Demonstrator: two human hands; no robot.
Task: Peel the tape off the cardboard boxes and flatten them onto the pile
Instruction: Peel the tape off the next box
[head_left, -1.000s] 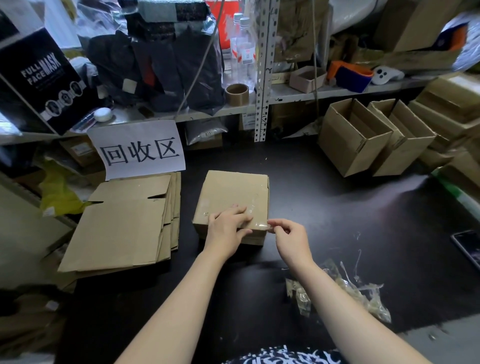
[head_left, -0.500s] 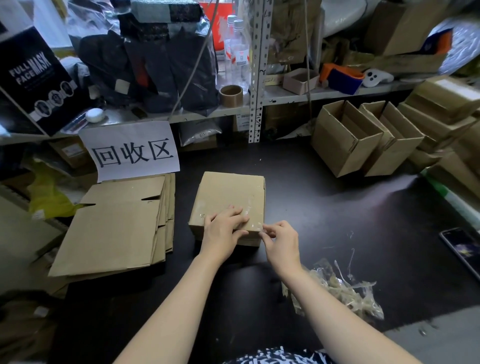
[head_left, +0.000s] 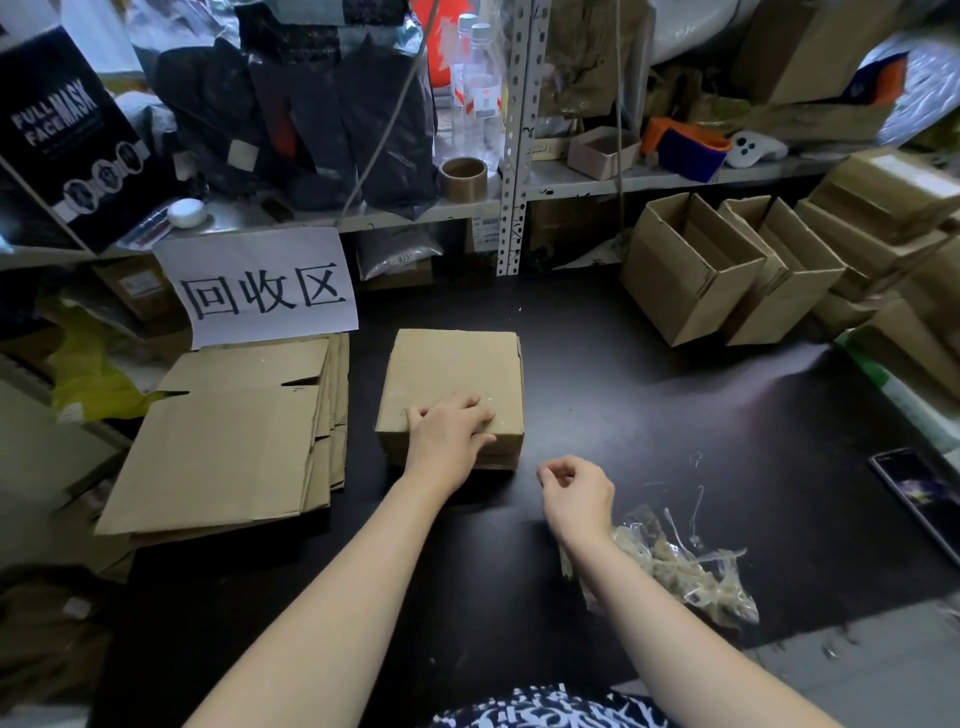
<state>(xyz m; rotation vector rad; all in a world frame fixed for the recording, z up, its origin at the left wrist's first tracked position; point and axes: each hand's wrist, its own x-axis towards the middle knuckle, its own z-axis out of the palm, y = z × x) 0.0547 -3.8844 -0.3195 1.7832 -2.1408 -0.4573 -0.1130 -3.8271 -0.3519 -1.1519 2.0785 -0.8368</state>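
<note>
Head camera shows me the left hand (head_left: 447, 436) lying flat on the near top edge of the closed cardboard box (head_left: 452, 369), fingers spread, pressing down. The right hand (head_left: 576, 493) hovers just off the box's near right corner, fingers curled, thumb meeting forefinger; whether it pinches anything I cannot tell. 1 flattened pile (head_left: 228, 447) lies just left of the box.

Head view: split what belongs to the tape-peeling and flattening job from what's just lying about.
Job: closed cardboard box, left hand resting on it, right hand beside it, flattened pile, open boxes, heap of peeled tape.
Lying about: tape roll, two bottles, phone, face mask box, white controller.
</note>
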